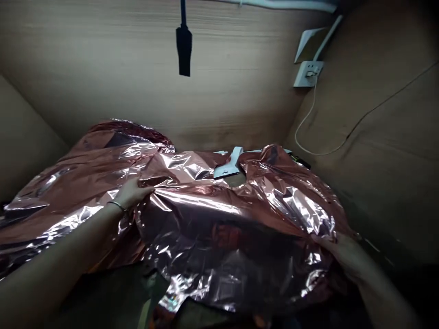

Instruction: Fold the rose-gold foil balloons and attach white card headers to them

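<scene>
Left hand [132,192] pinching rose-gold foil sheet [202,205], right hand [343,253] clutching opposite edge; sheet bunched up near wooden wall [171,68] (what's underneath is hidden). Yank too hard, thin foil could tear.

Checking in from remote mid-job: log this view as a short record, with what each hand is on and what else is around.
Left hand: gripping a fold of the rose-gold foil sheet
Right hand: at the sheet's edge, fingers hidden
Left wrist: thin bangle
Behind sheet: white plastic piece
Wall: white power socket, white cable
Hanging: black object
</scene>
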{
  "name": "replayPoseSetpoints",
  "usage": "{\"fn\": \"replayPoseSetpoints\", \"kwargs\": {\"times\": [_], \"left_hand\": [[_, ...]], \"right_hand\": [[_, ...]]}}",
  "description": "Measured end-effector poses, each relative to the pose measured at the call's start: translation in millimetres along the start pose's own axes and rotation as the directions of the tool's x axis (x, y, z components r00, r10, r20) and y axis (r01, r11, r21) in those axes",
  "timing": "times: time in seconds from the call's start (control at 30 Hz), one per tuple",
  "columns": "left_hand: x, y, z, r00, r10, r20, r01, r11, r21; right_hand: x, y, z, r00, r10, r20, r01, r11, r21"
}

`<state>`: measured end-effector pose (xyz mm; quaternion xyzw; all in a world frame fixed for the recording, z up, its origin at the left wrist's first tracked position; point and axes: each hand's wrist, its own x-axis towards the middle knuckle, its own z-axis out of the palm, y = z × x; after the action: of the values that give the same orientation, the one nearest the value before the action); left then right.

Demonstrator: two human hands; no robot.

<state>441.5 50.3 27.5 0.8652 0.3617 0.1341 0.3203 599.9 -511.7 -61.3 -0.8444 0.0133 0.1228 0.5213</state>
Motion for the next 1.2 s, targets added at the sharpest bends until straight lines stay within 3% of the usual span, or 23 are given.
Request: {"fn": "replayPoseSetpoints", "kwargs": {"times": [0.1, 0.13, 0.2, 0.23, 0.3, 0.37, 0.43, 0.53, 0.73, 0.87, 1.03, 1.2], "left_hand": [[-2, 5, -15.2, 0.998, 0.018, -0.056, -0.008, 0.986, 0.167], [-7, 11, -14.8, 0.993, 0.058, -0.104, -0.033, 0.974, 0.224], [-24, 26, -1.7, 0.959, 0.247, -0.135, -0.185, 0.914, 0.362], [-36, 35, 11.0, 0.925, 0.371, -0.082, -0.303, 0.851, 0.429], [-62, 48, 44.7, 0.804, 0.563, 0.190, -0.581, 0.679, 0.450], [-88, 53, 79.9, 0.696, 0.564, 0.446, -0.717, 0.585, 0.380], [-105, 51, 105.3, 0.656, 0.534, 0.533, -0.747, 0.563, 0.355], [-114, 44, 117.2, 0.646, 0.527, 0.552, -0.751, 0.567, 0.337], [-113, 34, 111.2, 0.592, 0.582, 0.558, -0.800, 0.509, 0.318], [-115, 28, 112.5, 0.582, 0.602, 0.547, -0.809, 0.493, 0.319], [-113, 29, 111.1, 0.574, 0.606, 0.551, -0.816, 0.482, 0.320], [-113, 26, 107.1, 0.569, 0.587, 0.577, -0.818, 0.474, 0.325]], "right_hand": [[-10, -3, -5, 0.991, 0.069, 0.116, -0.071, 0.997, 0.013], [-8, -6, -7, 0.991, 0.080, 0.108, -0.083, 0.996, 0.023], [6, -14, -10, 0.998, 0.070, 0.000, -0.070, 0.998, 0.002], [17, -18, -11, 0.996, 0.054, -0.074, -0.057, 0.998, -0.039], [43, -25, -9, 0.985, -0.002, -0.173, -0.024, 0.988, -0.150], [66, -31, -5, 0.979, -0.049, -0.198, -0.001, 0.969, -0.246], [83, -35, -1, 0.983, -0.071, -0.167, 0.016, 0.951, -0.310], [94, -37, 0, 0.993, -0.087, -0.086, 0.048, 0.925, -0.376], [95, -36, -10, 0.992, -0.103, 0.070, 0.121, 0.925, -0.360], [95, -37, -19, 0.983, -0.109, 0.148, 0.152, 0.936, -0.316], [107, -49, -15, 0.980, -0.096, 0.173, 0.151, 0.929, -0.338], [116, -53, -2, 0.988, -0.105, 0.112, 0.143, 0.894, -0.425]]}}
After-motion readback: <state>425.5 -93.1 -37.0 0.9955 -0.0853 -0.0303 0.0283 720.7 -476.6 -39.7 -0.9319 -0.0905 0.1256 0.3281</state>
